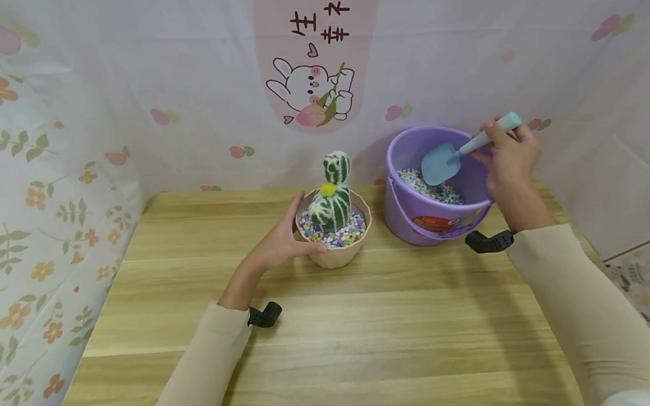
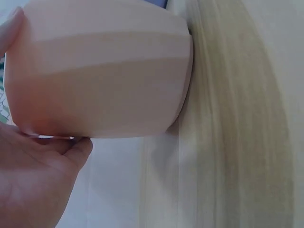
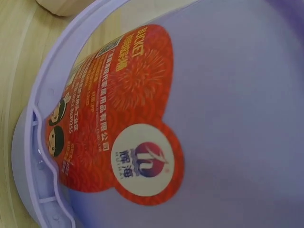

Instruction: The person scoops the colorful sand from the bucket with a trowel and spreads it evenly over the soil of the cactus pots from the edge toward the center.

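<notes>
Pale wood grain runs across the desk (image 1: 333, 339), and over its near part two cream sleeves reach forward, each with a black camera clip at the wrist. The left hand (image 1: 282, 240) is the nearer of the two: its fingers and thumb curl round the left side of a pink pot (image 1: 336, 255), the thumb along the near rim, and the left wrist view shows the palm (image 2: 33, 180) pressed against the pot's wall (image 2: 99, 71) while the pot stands on the desk. Inside the pot, just right of that hand, a green cactus (image 1: 332, 196) with white ribs and a yellow spot stands upright in coloured pebbles (image 1: 332, 235). Farther off and to the right, the right hand (image 1: 509, 154) grips the handle of a light blue trowel (image 1: 456, 154), fingers wrapped round it, the blade hanging above the pebbles inside a purple bucket (image 1: 415, 213). The bucket stands just left of and below this hand, close beside the pot; whether they touch I cannot tell. The right wrist view shows the bucket's wall with its red label (image 3: 114, 123). Beyond both hands hangs a pale curtain (image 1: 183, 81) printed with flowers and a rabbit (image 1: 309, 92).
</notes>
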Action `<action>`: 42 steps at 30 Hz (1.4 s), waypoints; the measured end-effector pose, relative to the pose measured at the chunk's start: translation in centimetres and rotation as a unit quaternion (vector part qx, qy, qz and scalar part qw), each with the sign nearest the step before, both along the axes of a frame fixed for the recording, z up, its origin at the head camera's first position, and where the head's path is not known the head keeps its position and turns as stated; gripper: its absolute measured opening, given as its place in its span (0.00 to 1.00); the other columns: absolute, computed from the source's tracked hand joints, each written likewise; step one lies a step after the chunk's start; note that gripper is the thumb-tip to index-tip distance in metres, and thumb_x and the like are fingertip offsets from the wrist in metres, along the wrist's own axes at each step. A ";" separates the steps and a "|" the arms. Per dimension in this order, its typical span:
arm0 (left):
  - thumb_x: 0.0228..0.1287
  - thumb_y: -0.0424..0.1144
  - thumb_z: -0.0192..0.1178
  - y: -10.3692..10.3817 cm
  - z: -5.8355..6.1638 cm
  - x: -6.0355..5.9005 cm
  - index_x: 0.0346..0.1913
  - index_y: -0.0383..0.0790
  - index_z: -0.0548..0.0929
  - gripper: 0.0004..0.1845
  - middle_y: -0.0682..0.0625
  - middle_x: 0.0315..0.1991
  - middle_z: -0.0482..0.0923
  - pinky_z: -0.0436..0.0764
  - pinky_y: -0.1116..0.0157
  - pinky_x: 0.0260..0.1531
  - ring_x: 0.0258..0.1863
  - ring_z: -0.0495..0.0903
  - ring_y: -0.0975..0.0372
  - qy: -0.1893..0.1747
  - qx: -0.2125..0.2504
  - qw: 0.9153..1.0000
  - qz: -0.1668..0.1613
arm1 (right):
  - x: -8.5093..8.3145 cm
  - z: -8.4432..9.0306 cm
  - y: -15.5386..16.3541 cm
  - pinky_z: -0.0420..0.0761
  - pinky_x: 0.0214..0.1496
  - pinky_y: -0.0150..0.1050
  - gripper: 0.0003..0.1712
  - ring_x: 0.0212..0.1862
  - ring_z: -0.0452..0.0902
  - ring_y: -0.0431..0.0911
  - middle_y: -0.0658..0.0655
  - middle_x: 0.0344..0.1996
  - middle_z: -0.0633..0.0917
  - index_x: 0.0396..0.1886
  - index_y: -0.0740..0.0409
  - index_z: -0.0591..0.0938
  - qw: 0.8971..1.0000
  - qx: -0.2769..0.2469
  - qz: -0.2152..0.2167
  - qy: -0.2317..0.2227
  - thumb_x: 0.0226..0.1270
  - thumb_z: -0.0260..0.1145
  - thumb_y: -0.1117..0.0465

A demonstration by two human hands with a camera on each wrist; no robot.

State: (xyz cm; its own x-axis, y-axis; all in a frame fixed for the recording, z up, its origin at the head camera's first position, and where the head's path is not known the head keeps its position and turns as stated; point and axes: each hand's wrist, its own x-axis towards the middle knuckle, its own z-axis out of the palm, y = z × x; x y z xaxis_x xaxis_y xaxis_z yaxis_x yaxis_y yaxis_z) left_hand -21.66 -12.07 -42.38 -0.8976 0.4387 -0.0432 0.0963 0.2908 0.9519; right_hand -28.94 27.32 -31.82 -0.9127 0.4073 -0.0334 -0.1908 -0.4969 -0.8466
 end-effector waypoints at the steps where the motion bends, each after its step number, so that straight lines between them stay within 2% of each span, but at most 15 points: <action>1: 0.53 0.44 0.74 0.0 0.0 0.1 0.78 0.53 0.33 0.64 0.50 0.79 0.35 0.50 0.51 0.73 0.76 0.44 0.55 0.003 -0.001 1.000 0.005 | 0.0 0.0 0.0 0.82 0.21 0.41 0.11 0.28 0.83 0.48 0.56 0.32 0.83 0.38 0.64 0.79 1.000 0.006 0.002 0.002 0.57 0.72 0.70; 4: 0.52 0.47 0.75 0.3 0.0 0.5 0.78 0.51 0.33 0.65 0.50 0.79 0.36 0.49 0.50 0.73 0.76 0.44 0.55 0.018 0.000 1.000 0.023 | -0.1 0.0 -0.1 0.82 0.23 0.41 0.12 0.29 0.83 0.48 0.56 0.33 0.83 0.37 0.64 0.79 1.000 0.024 0.009 0.012 0.56 0.73 0.69; 8: 0.45 0.52 0.77 1.0 0.2 0.8 0.78 0.50 0.33 0.69 0.47 0.79 0.36 0.49 0.48 0.73 0.76 0.43 0.54 0.049 0.005 0.997 0.055 | -0.1 0.0 -0.1 0.85 0.29 0.42 0.15 0.32 0.84 0.49 0.58 0.36 0.82 0.40 0.66 0.79 0.999 0.023 0.033 0.022 0.54 0.74 0.69; 10: 0.42 0.55 0.78 1.5 0.3 0.9 0.78 0.48 0.33 0.72 0.46 0.79 0.35 0.50 0.47 0.72 0.76 0.43 0.52 0.067 -0.013 0.995 0.070 | -0.1 0.0 -0.2 0.86 0.32 0.45 0.16 0.34 0.85 0.50 0.59 0.37 0.81 0.42 0.67 0.79 0.998 0.017 0.050 0.024 0.54 0.74 0.70; 13: 0.39 0.57 0.79 2.2 0.3 1.2 0.78 0.44 0.33 0.74 0.44 0.79 0.33 0.53 0.46 0.71 0.76 0.43 0.49 0.092 -0.063 0.989 0.093 | -0.2 -0.1 -0.2 0.86 0.34 0.47 0.15 0.36 0.85 0.51 0.60 0.36 0.81 0.42 0.68 0.78 0.996 0.013 0.079 0.035 0.55 0.71 0.73; 17: 0.38 0.57 0.79 2.8 0.2 1.4 0.78 0.42 0.35 0.74 0.42 0.78 0.36 0.58 0.45 0.69 0.75 0.48 0.47 0.097 -0.098 0.984 0.114 | -0.4 -0.3 -0.3 0.86 0.35 0.46 0.12 0.39 0.85 0.52 0.61 0.34 0.83 0.41 0.68 0.78 0.992 0.042 0.111 0.043 0.57 0.70 0.74; 24: 0.37 0.59 0.79 2.8 0.2 1.4 0.78 0.45 0.40 0.71 0.46 0.76 0.43 0.62 0.46 0.67 0.71 0.56 0.50 0.095 -0.081 0.985 0.118 | -0.4 -0.3 -0.7 0.86 0.36 0.42 0.16 0.44 0.83 0.51 0.59 0.36 0.84 0.44 0.68 0.77 0.981 0.109 0.154 0.045 0.58 0.71 0.70; 33: 0.37 0.61 0.78 2.5 0.2 1.1 0.78 0.42 0.40 0.72 0.44 0.77 0.43 0.60 0.46 0.68 0.72 0.55 0.49 0.080 -0.095 0.987 0.099 | -0.4 -0.9 -0.9 0.85 0.36 0.40 0.07 0.42 0.82 0.51 0.60 0.35 0.85 0.40 0.65 0.78 0.965 0.158 0.193 0.082 0.63 0.66 0.72; 42: 0.37 0.56 0.80 2.3 0.1 0.9 0.78 0.41 0.41 0.71 0.44 0.76 0.45 0.60 0.46 0.68 0.71 0.57 0.50 0.082 -0.073 0.990 0.090 | -0.5 -1.2 -1.0 0.86 0.38 0.39 0.06 0.41 0.82 0.50 0.60 0.34 0.86 0.39 0.68 0.78 0.945 0.210 0.231 0.096 0.64 0.66 0.71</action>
